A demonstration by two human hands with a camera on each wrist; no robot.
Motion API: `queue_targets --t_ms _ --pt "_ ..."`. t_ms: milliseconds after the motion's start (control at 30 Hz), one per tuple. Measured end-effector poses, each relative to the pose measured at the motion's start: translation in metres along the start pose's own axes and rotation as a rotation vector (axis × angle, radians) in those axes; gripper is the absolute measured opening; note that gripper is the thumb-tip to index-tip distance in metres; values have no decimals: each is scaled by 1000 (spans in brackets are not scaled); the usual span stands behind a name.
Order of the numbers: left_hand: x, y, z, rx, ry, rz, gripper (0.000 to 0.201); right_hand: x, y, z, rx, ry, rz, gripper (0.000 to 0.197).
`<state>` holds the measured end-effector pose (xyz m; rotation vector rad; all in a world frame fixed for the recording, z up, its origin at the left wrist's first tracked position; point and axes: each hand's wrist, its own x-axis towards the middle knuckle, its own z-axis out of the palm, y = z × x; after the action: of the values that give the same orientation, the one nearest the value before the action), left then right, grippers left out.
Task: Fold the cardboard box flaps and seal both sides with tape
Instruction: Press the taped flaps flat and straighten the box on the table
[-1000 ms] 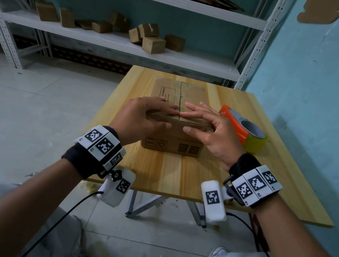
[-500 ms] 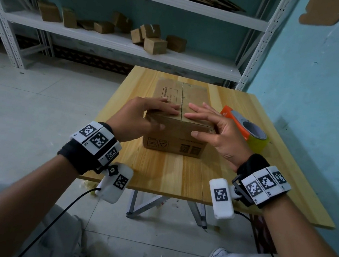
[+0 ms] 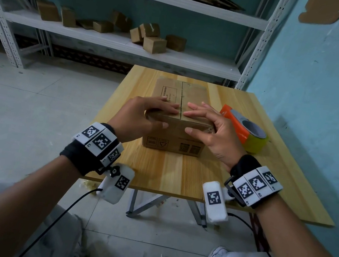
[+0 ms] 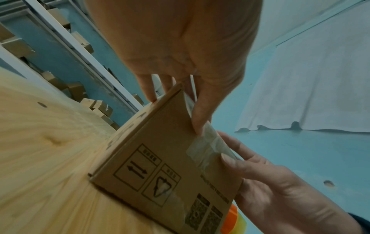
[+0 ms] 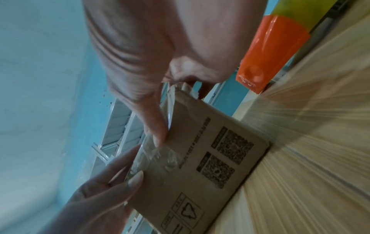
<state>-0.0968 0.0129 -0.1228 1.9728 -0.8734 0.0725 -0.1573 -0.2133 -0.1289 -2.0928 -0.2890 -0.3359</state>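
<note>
A brown cardboard box (image 3: 182, 91) sits on the wooden table (image 3: 169, 172), top flaps folded shut with the seam running away from me. My left hand (image 3: 151, 115) lies with straight fingers on the left flap at the near edge, thumb on the front face. My right hand (image 3: 206, 122) mirrors it on the right flap. In the wrist views a strip of clear tape (image 4: 208, 147) runs down the front face of the box (image 4: 160, 158), between the two thumbs. An orange tape dispenser (image 3: 244, 130) with a yellow-green roll lies just right of the box.
Metal shelving (image 3: 121, 43) behind the table holds several small cardboard boxes. A blue wall (image 3: 319, 106) stands close along the table's right side. Bare table surface lies in front of the box and to its left.
The fingertips, which met over the seam, now sit a small gap apart. Both wrists have drawn back toward me a little. The box and dispenser have not moved.
</note>
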Motion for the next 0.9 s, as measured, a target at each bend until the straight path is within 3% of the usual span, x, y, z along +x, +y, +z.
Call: queue_targets --t_ms 133,333,533,900 --pt "0 0 -9 -50 -123 -37 45 1 2 -11 50 -112 7 43" --pt "1 0 -14 -111 -170 -70 51 -1 1 -13 174 -139 49 47" --pt "1 6 -15 -268 -164 -145 54 0 0 -13 301 -122 102 51" --pt "-1 10 -12 -284 -105 -189 57 2 -4 -10 312 -73 145 55"
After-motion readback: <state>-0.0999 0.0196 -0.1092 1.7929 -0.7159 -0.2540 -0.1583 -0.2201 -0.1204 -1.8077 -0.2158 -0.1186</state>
